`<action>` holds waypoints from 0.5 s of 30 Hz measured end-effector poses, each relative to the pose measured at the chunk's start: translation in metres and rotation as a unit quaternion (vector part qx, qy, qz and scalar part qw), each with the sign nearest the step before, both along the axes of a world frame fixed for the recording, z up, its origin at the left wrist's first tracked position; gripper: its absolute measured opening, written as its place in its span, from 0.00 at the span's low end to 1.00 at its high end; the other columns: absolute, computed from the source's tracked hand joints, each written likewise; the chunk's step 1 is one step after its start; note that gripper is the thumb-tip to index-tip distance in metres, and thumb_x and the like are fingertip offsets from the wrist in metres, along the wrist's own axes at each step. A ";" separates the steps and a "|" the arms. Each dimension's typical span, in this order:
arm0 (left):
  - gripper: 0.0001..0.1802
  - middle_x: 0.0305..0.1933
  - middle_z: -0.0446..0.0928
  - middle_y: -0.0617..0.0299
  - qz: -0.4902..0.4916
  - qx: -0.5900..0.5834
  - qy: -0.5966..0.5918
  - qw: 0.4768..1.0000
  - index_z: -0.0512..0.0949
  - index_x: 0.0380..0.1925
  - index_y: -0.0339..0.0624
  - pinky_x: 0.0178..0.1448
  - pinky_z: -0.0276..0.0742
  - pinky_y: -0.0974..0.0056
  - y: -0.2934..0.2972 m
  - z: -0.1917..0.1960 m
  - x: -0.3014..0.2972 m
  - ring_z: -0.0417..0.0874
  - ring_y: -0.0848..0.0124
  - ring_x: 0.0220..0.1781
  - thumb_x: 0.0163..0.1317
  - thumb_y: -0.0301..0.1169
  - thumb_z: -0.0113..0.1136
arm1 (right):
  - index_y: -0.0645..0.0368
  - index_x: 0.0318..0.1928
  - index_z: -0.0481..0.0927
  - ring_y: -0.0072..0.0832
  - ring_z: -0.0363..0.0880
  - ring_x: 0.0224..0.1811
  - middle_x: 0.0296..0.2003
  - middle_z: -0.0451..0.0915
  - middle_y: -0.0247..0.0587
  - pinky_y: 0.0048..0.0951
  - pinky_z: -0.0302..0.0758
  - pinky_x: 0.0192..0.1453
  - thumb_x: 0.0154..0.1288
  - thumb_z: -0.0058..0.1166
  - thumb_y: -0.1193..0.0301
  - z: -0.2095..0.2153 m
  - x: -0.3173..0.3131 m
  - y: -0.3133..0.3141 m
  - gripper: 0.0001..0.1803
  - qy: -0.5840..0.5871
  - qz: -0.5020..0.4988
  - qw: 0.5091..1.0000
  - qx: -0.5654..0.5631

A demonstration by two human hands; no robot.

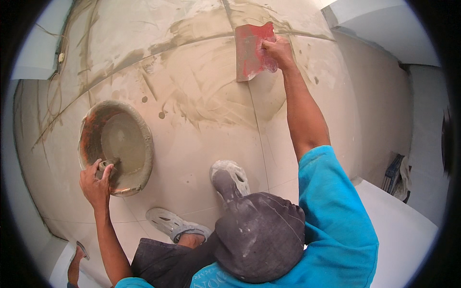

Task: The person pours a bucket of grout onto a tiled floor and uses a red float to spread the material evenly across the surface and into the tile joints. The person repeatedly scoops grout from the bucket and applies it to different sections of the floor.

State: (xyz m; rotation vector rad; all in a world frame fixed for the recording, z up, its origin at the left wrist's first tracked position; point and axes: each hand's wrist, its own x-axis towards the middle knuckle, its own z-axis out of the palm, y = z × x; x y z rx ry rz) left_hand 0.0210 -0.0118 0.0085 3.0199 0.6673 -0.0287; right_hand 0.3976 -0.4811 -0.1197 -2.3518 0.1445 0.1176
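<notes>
Right hand [278, 49]: fingers curled tight, thumb laid over the upper face; firm hold on a red spreader [253, 47].
Spreader, place: immediately left of the right hand, touching it. Long axis runs roughly away from and back toward the person, crossing the line of the grip. Straight edge faces left, away from the palm; wavy edge sits at the hand.
Spreader, look: broad, thin-looking, red showing best beside the fingers; grey-tan smears over much of the left part. Flat or tilted to the floor, cannot tell.
Wet film [206, 86]: tan, swirled, left of the right hand and somewhat closer to the body; spread over the pale tiled floor [177, 153].
Tile joint [259, 126]: dark line from just below the spreader, running back toward the person.
Basin [150, 139]: well left of the right hand and nearer the body; the other hand is the closer one. Rim thickly crusted, orange on the inner wall.
Slurry [126, 137]: grey-tan, pooled inside the basin.
Left hand [96, 185]: at the basin's near-left rim, thumb and fingers half curled about a small coated piece [106, 164]. What it is, and whether truly gripped, cannot tell.
Clogs [165, 223]: grey, spattered, right of the left hand.
</notes>
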 end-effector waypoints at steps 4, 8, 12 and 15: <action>0.22 0.35 0.79 0.63 0.041 0.021 0.028 0.999 0.83 0.42 0.47 0.48 0.70 0.60 -0.001 0.002 0.001 0.74 0.64 0.38 0.49 0.44 0.71 | 0.56 0.45 0.81 0.36 0.82 0.37 0.34 0.84 0.42 0.35 0.76 0.44 0.56 0.52 0.65 0.028 0.010 -0.006 0.16 0.012 0.076 0.989 0.124; 0.22 0.34 0.78 0.62 0.031 0.008 0.012 0.999 0.83 0.42 0.48 0.46 0.70 0.60 0.000 0.001 -0.001 0.74 0.64 0.37 0.48 0.44 0.72 | 0.43 0.50 0.79 0.41 0.82 0.44 0.39 0.84 0.43 0.42 0.77 0.46 0.62 0.48 0.63 0.095 0.003 0.023 0.16 -0.095 0.031 0.963 -0.251; 0.22 0.34 0.77 0.62 0.002 0.002 -0.018 1.000 0.83 0.42 0.47 0.45 0.70 0.59 0.007 -0.004 -0.008 0.74 0.65 0.36 0.48 0.44 0.72 | 0.34 0.51 0.77 0.43 0.81 0.45 0.37 0.83 0.44 0.45 0.77 0.45 0.64 0.45 0.62 0.048 0.019 0.027 0.16 -0.099 0.122 0.911 -0.380; 0.22 0.33 0.77 0.62 0.039 -0.014 0.012 0.999 0.83 0.42 0.47 0.46 0.70 0.59 0.000 0.001 -0.002 0.73 0.65 0.36 0.48 0.44 0.72 | 0.34 0.49 0.78 0.46 0.82 0.41 0.36 0.83 0.43 0.46 0.77 0.41 0.64 0.45 0.61 0.035 0.001 0.045 0.14 -0.084 0.131 0.916 -0.369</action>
